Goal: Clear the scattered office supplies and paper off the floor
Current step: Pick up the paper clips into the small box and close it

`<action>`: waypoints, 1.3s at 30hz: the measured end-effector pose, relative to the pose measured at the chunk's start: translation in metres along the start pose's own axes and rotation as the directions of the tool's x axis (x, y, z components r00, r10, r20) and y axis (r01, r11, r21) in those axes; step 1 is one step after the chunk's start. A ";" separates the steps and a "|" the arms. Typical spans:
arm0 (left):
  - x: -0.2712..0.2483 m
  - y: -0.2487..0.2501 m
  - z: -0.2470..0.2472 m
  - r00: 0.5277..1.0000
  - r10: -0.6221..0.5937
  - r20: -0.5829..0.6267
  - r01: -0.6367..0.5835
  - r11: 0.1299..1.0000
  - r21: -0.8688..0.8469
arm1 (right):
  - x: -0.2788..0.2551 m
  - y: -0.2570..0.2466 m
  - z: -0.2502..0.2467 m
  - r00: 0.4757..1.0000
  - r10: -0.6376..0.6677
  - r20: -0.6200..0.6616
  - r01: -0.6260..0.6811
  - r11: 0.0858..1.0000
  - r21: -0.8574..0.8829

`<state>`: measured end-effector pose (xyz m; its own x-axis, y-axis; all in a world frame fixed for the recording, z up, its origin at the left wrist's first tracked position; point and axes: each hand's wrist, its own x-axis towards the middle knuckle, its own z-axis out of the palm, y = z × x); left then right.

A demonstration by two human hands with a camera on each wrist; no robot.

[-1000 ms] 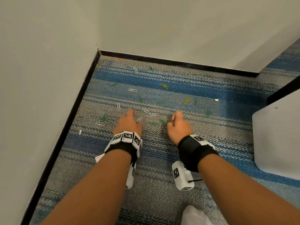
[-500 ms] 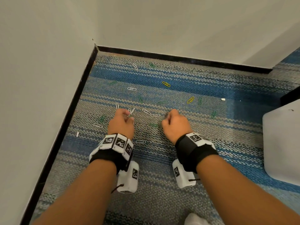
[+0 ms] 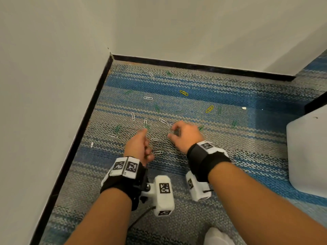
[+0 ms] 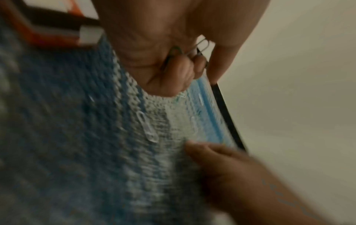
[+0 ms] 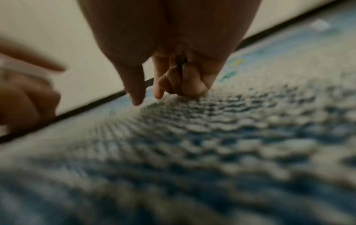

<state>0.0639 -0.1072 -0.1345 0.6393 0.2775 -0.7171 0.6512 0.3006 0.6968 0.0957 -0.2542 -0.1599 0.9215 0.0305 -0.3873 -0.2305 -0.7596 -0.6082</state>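
Barely begun: left hand (image 3: 139, 147) and right hand (image 3: 185, 135) each curl round gathered paper clips (image 4: 200, 47), while many clips (image 3: 148, 98) lie farther off on the carpet (image 3: 230, 156).

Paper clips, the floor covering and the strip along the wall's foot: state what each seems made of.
Paper clips: thin bent wire; the white, green and yellow ones look colour-coated, though bare metal cannot be ruled out for the pale ones. Floor covering: woven looped-pile carpet, matt, in blue and grey stripes. Strip: black and smooth, slightly glossy, probably vinyl or painted wood.
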 end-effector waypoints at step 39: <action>-0.015 -0.009 -0.133 0.959 0.203 -0.195 0.015 0.655 0.756 | -0.046 -0.080 0.070 0.699 -0.469 0.540 0.626 0.766 -0.145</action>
<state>-0.0060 0.0068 -0.1314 0.6658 0.5058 -0.5486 0.7452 -0.4885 0.4540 0.0493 -0.1493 -0.1421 0.5834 0.7282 -0.3597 0.4453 -0.6571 -0.6082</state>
